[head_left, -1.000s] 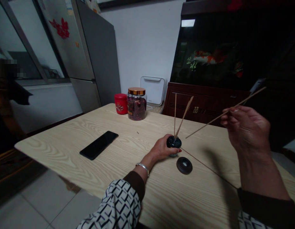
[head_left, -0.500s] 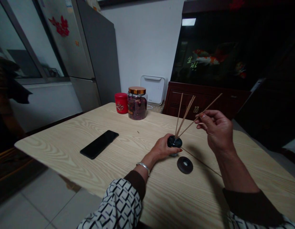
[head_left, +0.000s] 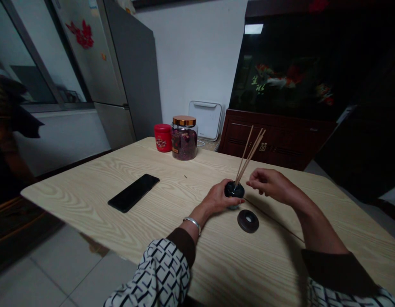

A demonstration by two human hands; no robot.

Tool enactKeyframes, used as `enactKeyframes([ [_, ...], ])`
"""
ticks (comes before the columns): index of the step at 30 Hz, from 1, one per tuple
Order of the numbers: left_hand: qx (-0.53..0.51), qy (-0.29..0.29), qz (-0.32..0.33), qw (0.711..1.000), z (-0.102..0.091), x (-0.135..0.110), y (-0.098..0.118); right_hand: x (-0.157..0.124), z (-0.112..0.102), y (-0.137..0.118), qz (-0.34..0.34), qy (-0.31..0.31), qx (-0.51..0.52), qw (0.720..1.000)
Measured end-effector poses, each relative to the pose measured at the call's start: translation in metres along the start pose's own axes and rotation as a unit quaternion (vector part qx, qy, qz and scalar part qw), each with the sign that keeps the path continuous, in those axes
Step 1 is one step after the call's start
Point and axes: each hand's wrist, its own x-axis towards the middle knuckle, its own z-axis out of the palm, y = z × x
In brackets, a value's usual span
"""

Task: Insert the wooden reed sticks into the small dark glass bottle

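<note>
Pale green Chinese characters (head_left: pixel 258 84) are showing on the dark glass of a fish tank (head_left: pixel 280 51); the first is looking like 生, and the rest are blurring past reading. A small orange-and-black label (head_left: pixel 175 149) is sitting on a clear glass jar (head_left: pixel 184 140) with a copper lid, and a small gold emblem (head_left: pixel 263 146) is standing on a dark wooden cabinet (head_left: pixel 280 143). Both are too small to read.

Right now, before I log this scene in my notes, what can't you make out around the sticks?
All in the head view:
The holder: lower part hidden by the left hand.
The sticks: too thin and overlapping to count.
The ring: centre too small and dark to read.
The jar: contents too dim to identify.
</note>
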Motion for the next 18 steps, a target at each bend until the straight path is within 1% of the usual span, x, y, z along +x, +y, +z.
enactKeyframes([
  [2,-0.006,-0.001,-0.003,1.0,0.001,0.001,-0.002,-0.004,-0.007,0.012,0.036,-0.077,-0.107,0.991],
  [4,-0.017,-0.002,-0.007,1.0,0.002,0.001,-0.003,-0.006,-0.006,0.024,0.081,-0.134,-0.205,0.966],
  [6,-0.024,-0.003,-0.01,1.0,0.003,0.002,-0.004,-0.006,0.001,0.036,0.124,-0.171,-0.265,0.941],
  [8,-0.025,-0.001,-0.013,1.0,0.003,0.002,-0.005,-0.005,0.009,0.044,0.147,-0.193,-0.287,0.927],
  [10,-0.025,-0.001,-0.015,1.0,0.003,0.002,-0.004,-0.004,0.014,0.048,0.146,-0.203,-0.287,0.925],
  [12,-0.024,-0.001,-0.018,1.0,0.003,0.002,-0.003,-0.004,0.018,0.05,0.144,-0.195,-0.277,0.93],
  [15,-0.023,0.0,-0.02,1.0,0.003,0.002,-0.001,-0.005,0.018,0.049,0.144,-0.158,-0.253,0.944],
  [18,-0.029,-0.004,-0.019,0.999,0.002,0.001,-0.001,-0.006,0.01,0.05,0.131,-0.128,-0.233,0.955],
])
